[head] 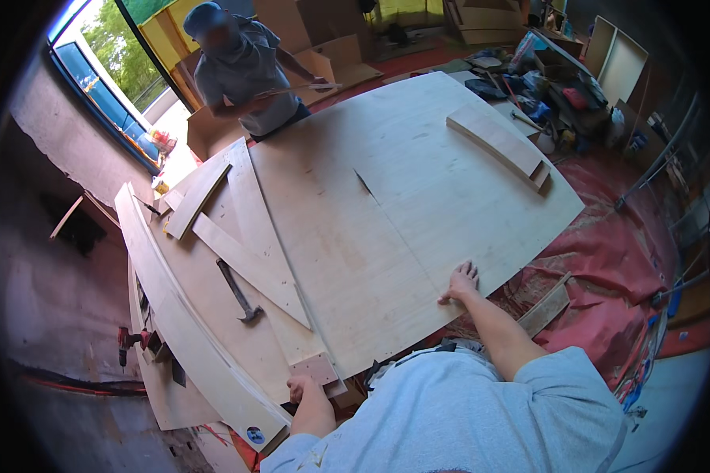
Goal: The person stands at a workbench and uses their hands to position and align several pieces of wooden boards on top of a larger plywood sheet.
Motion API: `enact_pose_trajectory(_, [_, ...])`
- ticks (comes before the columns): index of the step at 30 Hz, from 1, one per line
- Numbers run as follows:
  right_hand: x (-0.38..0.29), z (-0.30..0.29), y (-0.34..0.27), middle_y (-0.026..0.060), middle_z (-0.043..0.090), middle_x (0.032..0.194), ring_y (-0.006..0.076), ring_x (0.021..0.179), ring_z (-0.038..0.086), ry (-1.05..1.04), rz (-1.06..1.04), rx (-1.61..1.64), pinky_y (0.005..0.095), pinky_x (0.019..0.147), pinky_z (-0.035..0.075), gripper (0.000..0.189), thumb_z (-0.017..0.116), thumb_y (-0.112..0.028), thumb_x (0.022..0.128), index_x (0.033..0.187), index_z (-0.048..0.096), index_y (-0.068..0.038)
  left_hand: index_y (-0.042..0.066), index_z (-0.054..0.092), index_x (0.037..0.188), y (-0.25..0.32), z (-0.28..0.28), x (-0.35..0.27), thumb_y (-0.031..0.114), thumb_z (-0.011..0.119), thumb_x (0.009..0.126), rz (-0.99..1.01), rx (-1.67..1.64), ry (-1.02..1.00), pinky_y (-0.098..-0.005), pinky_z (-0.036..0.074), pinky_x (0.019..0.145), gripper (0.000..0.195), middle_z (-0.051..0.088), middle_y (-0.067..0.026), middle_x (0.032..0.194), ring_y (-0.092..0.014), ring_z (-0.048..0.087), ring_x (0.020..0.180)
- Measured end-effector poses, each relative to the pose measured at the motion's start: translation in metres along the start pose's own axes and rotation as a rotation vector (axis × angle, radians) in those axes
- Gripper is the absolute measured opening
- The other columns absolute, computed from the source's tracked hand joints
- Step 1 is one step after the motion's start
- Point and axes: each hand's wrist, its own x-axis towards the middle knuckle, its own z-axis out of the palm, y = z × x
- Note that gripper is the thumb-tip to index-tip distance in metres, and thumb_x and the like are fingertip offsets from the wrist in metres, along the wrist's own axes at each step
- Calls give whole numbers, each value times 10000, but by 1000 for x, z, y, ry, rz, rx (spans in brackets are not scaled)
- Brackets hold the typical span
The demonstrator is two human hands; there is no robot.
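Note:
A large plywood sheet (pixel 390 236) lies flat before me. My right hand (pixel 462 282) rests on it near the close edge, fingers spread, holding nothing. At the near left corner my left hand (pixel 302 387) is at a small wooden block (pixel 315 369) with screw holes; its fingers are curled against the block's edge, and whether they grip it is hidden. A claw hammer (pixel 238 292) lies on the wood further left, beside a long plywood strip (pixel 251 269). A shorter board (pixel 200 201) crosses that strip's far end. Stacked curved plywood pieces (pixel 500 148) sit at the far right.
A co-worker (pixel 248 77) stands beyond the far edge, holding a thin piece of wood. Long curved boards (pixel 183 313) edge the left side, with a red cordless drill (pixel 131 343) beside them. Red sheeting (pixel 603 284) covers the floor at right; bags and clutter (pixel 544 94) lie behind.

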Motion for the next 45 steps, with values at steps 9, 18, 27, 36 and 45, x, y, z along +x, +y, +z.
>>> enact_pose_trajectory(9, [-1, 0, -6, 318, 5, 1686, 519, 1554, 55, -3, -17, 12, 598, 1255, 133, 1539, 998, -497, 527, 1603, 63, 83, 23, 683, 1087, -2, -14, 6, 335, 514, 850, 117, 52, -112, -423, 571, 867, 427, 723, -160, 1100, -298, 726, 989])
enact_pose_trajectory(18, [-1, 0, -2, 310, 13, 1690, 516, 1553, 66, -13, 8, 16, 598, 1254, 143, 1526, 998, -481, 534, 1602, 67, 84, 37, 714, 1097, 3, -38, -18, 354, 476, 867, -38, -70, -160, -424, 578, 883, 458, 742, -173, 1142, -291, 737, 1009])
enact_pose_trajectory(27, [0, -2, -12, 309, 20, 1689, 511, 1555, 51, 3, -4, -2, 599, 1255, 134, 1531, 1006, -479, 521, 1595, 79, 99, 31, 717, 1102, -1, -19, -3, 375, 475, 879, 32, -46, -135, -426, 592, 848, 476, 742, -169, 1142, -290, 744, 983])
enact_pose_trajectory(36, [7, 7, 10, 320, 50, 1677, 514, 1547, 82, 27, -17, -29, 546, 1273, 154, 1534, 1009, -509, 509, 1581, 99, 106, -153, 494, 1141, 3, -41, -38, 466, 564, 847, -121, -182, -102, -530, 599, 792, 688, 705, -320, 995, -408, 748, 932])
enact_pose_trajectory(45, [18, 8, -3, 364, 46, 1656, 538, 1531, 124, -24, -56, -90, 550, 1260, 219, 1584, 1008, -547, 487, 1551, 77, 167, 50, 515, 1332, -22, -13, -14, 207, 527, 967, 136, 46, -220, -574, 574, 755, 398, 579, -364, 1131, -485, 673, 1003])
